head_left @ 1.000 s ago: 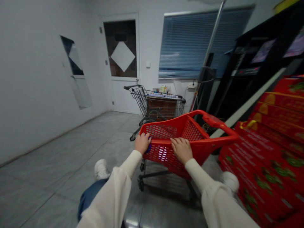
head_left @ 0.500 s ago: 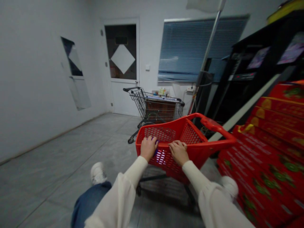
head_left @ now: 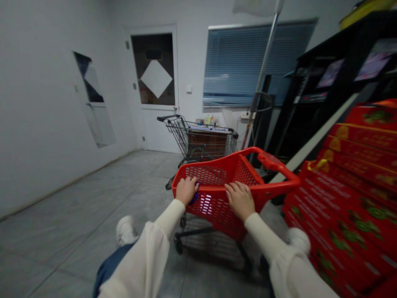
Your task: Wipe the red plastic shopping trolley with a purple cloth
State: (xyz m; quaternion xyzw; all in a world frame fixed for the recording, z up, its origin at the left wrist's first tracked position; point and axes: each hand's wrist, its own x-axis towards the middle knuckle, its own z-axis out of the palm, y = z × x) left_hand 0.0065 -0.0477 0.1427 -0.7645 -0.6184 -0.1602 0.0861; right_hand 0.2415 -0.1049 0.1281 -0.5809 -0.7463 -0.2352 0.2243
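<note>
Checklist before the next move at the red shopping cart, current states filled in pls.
1. Left hand on the near rim of the red plastic shopping cart: ok.
2. Right hand resting on the same rim: ok.
3. Purple item at the left hand identified: cannot tell, mostly covered.
4. Near side wall fully visible: not ok, both hands cover parts.
5. Gap between cart handle and stacked red cartons: cannot tell, they nearly meet in view.
6. Wheels locked: cannot tell, too dark.
</note>
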